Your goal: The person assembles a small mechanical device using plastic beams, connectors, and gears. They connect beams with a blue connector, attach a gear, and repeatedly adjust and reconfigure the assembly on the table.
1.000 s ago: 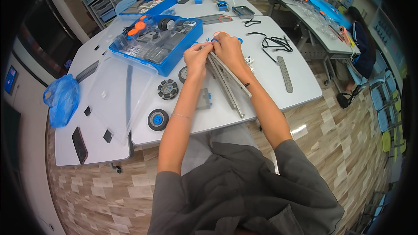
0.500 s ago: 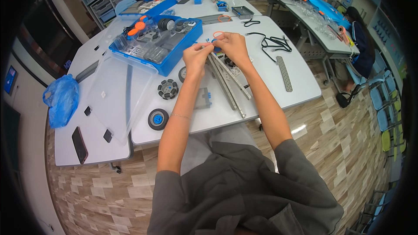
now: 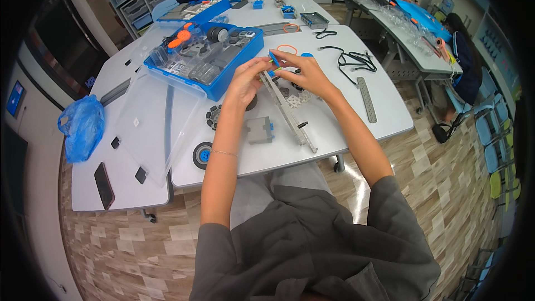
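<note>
The grey beams (image 3: 287, 112), splayed before, now sit close together

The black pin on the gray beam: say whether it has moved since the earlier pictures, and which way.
Yes. The black pin has shifted left and toward the person, farther from the perforated strip lying on the table.

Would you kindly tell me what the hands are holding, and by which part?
The left hand holds the grey beam assembly by its far end; the right hand is at a small blue piece there, its exact grip unclear.
</note>
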Demonstrator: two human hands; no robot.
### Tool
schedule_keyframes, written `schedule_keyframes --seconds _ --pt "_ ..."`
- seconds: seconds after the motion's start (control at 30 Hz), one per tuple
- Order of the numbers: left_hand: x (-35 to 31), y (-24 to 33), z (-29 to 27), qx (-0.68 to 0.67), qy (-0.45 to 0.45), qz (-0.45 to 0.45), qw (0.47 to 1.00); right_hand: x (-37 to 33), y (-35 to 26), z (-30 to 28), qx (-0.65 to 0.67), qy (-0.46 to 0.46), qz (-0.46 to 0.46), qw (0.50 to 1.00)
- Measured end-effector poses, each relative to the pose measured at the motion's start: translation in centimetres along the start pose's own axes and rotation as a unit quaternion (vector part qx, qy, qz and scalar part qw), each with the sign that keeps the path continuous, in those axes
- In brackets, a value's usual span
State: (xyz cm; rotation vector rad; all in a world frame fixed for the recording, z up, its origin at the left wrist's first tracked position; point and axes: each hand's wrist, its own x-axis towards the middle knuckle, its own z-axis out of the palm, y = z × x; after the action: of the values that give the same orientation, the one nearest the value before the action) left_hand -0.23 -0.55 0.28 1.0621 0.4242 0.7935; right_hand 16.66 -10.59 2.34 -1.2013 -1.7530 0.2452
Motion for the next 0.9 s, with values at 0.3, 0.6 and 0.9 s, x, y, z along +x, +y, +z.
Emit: schedule_keyframes --seconds 0.3,0.6,0.9 --pt "-0.5 1.5 0.9 0.419 -0.018 0.203 0.885 -0.8 0.3 2.5 -0.082 0.158 -0.041 0.983" --pt "-2.4 2.5 2.8 0.469 -0.030 0.175 0.865 -0.5 -0.4 1.3 -0.134 0.138 -0.136 0.972" --pt "-1.7 1.5 3.0 0.334 -0.036 0.157 0.929 -0.4 -0.5 0.7 -0.113 0.183 -0.124 0.969"
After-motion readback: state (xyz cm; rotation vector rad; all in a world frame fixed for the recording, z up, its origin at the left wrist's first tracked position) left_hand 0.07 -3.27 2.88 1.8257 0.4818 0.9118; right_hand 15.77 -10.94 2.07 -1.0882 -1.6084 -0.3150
